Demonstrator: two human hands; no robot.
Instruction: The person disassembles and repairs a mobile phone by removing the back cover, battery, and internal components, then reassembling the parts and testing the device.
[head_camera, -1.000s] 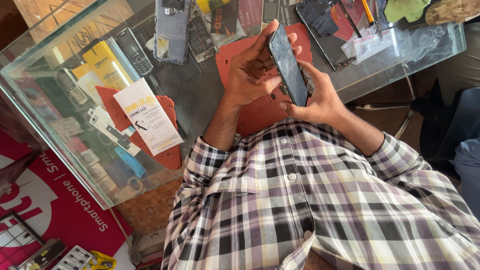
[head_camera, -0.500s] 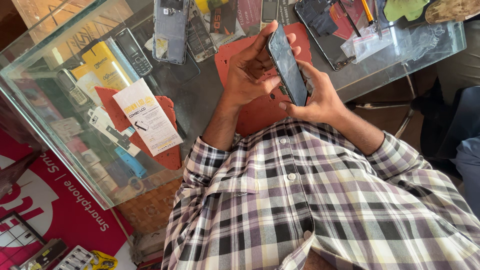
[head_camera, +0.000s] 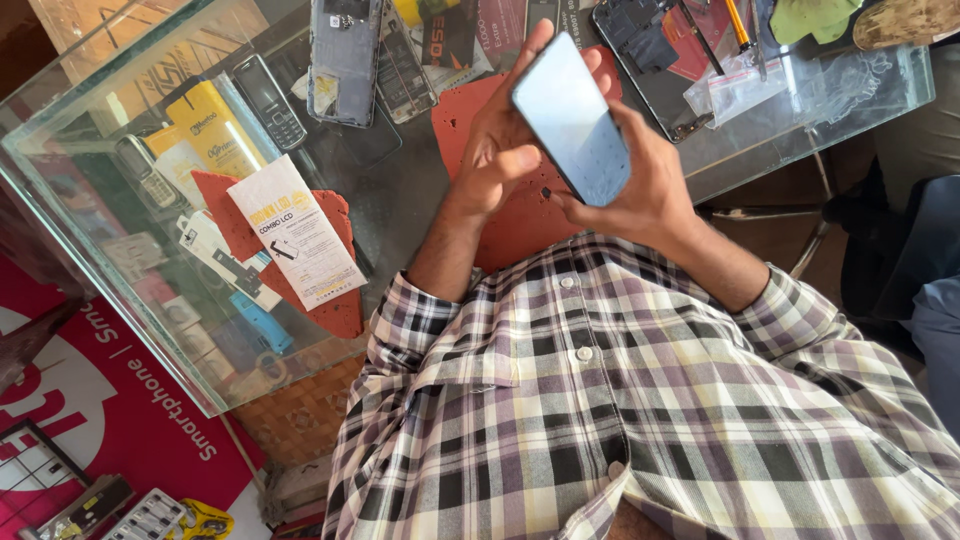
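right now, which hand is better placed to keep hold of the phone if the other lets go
Probably the right: the right hand cups the phone at its lower end from behind, while the left hand seems only to lay fingers along its upper edge.

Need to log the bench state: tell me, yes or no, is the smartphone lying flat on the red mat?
No: the smartphone is lifted above the red mat, gripped between both hands.

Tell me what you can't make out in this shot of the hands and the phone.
Head view only:
- Phone: its far face is turned away, and the near face is dark.
- Left hand: its fingertips are hidden behind the phone.
- Right hand: its palm is covered by the phone.
- Red mat: the hands hide the middle part.
- Opened phone: cut off by the top edge.
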